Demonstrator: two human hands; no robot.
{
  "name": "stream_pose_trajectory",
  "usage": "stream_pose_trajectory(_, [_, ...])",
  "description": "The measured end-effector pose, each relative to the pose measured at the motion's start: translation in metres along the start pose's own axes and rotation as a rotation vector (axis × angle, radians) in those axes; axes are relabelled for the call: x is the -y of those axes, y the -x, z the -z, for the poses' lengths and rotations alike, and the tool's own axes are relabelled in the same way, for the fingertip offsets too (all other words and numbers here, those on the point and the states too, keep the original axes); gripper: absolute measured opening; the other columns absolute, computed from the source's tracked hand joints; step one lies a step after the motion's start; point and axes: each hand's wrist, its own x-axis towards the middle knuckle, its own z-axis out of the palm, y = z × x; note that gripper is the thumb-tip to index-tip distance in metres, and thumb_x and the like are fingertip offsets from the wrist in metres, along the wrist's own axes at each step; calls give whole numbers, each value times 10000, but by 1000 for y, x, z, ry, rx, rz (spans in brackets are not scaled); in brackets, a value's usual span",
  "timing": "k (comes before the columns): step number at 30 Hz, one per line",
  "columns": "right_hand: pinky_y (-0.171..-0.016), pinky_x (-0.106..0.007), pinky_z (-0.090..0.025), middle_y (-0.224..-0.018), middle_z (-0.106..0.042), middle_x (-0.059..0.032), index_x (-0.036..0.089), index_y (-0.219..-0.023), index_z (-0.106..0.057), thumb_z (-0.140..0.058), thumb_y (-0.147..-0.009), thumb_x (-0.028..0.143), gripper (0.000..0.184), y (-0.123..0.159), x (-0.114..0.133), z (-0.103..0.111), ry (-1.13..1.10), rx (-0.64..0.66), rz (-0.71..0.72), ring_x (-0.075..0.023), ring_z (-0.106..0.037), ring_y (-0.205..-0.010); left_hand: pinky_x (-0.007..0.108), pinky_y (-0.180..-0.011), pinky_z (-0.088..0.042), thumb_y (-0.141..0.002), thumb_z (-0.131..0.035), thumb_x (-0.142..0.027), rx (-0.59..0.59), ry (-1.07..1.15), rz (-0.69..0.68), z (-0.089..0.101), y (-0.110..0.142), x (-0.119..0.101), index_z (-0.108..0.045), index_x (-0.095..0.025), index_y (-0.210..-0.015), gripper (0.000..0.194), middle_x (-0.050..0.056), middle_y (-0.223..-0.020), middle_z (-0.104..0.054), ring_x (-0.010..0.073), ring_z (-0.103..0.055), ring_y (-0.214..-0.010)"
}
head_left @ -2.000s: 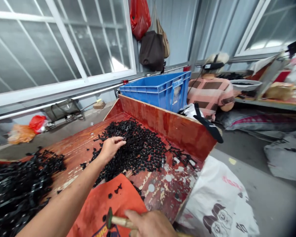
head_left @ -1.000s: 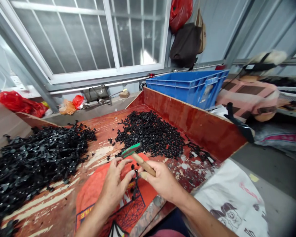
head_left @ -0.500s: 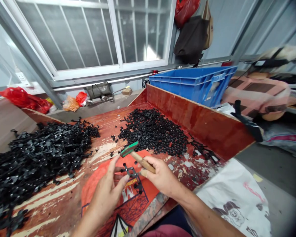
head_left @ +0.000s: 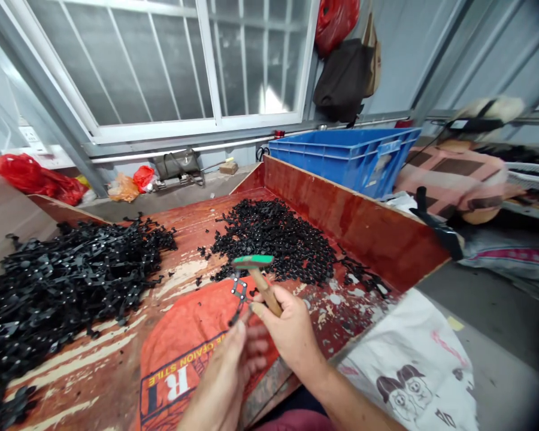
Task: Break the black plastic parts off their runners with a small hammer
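Observation:
In my right hand is a hammer with a green head and a wooden handle, fingers closed round the handle. A small black folding linkage with shiny rivets hangs beside the handle, close to my right thumb and fingertips, which seem to pinch one arm of it. My left hand is just below, thumb and fingers apart and partly blurred. Whether it touches the linkage's lower end is unclear. Under both hands lies an orange printed cloth.
Black linkages form a big pile on the left; smaller black parts are heaped ahead. A red-brown board walls the right side, with a blue crate behind it. A person in a checked top is at far right.
The hammer head has swung right and lies more level. My left hand has moved right and down, below the linkage, which has turned and shifted. The view has moved slightly.

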Motion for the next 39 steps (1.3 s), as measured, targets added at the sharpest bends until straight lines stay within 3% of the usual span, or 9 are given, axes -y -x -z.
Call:
stream_pose_trajectory(3, [-578,-218,-436,-665,-667,19,188,-729,-655,-639,-785,207,61,10,3,-7,61,58,11,-142,-576,-616,261,-773,-547,-903,-613,-365,-134,181,-124,-21,-10,-18,-686,-161,-1048,261,105,-1058,-710,179,-665,-923])
stream_pose_trajectory(6, [-592,-206,-439,-672,-654,26,183,-728,-672,-648,-779,156,62,16,5,-9,45,130,93,-134,-575,-633,271,-765,-561,-937,-548,-264,-203,267,-167,-21,-15,-41,-684,-176,-995,172,76,-977,-711,162,-668,-851])
stream_pose_trajectory(10, [-761,-246,-495,-893,-730,-29,191,-898,-731,-631,-817,169,130,18,2,5,-65,106,161,-179,-658,-824,259,-687,-563,-856,-657,-233,-252,60,-322,17,-5,-81,-648,-165,-983,144,64,-928,-703,163,-671,-781])
stream_pose_trajectory(14, [-693,-275,-513,-755,-725,-39,176,-960,-732,-619,-859,333,219,20,-20,28,-69,102,-46,-196,-672,-709,182,-504,-443,-758,-769,-389,-266,-394,-224,62,19,-106,-562,-248,-1166,478,-3,-778,-678,103,-564,-549])
stream_pose_trajectory(18, [-608,-246,-470,-656,-667,-3,167,-1047,-704,-580,-868,323,268,27,-48,41,22,219,-154,-173,-624,-622,175,-463,-318,-800,-637,-581,-219,-694,-74,75,22,-92,-605,-219,-1072,454,-24,-641,-602,102,-469,-504])
stream_pose_trajectory(24, [-533,-218,-374,-636,-591,28,218,-928,-687,-530,-890,314,188,39,-61,53,378,368,-148,-157,-547,-601,226,-467,-242,-787,-539,-604,-90,-961,-113,67,-25,-59,-522,-191,-616,448,-58,-481,-393,102,-347,-448])
stream_pose_trajectory(28, [-581,-240,-413,-747,-680,-9,229,-1077,-686,-445,-929,313,295,40,-51,61,549,406,-117,-187,-614,-653,245,-485,-241,-815,-489,-489,-146,-1196,-146,65,-50,-55,-528,-200,-580,374,-42,-484,-417,125,-392,-465])
stream_pose_trajectory(32, [-697,-269,-483,-908,-757,-25,297,-1316,-617,-401,-942,295,432,39,-42,65,539,403,-90,-219,-695,-795,254,-496,-236,-822,-467,-481,-188,-1375,-111,62,-58,-53,-561,-204,-582,378,-32,-478,-456,142,-438,-478])
stream_pose_trajectory(39, [-789,-325,-543,-999,-780,-4,374,-1354,-592,-439,-944,250,455,38,-40,64,485,386,-13,-239,-730,-881,255,-528,-239,-856,-452,-500,-196,-1464,-123,63,-58,-50,-577,-211,-575,422,-24,-483,-496,150,-463,-494])
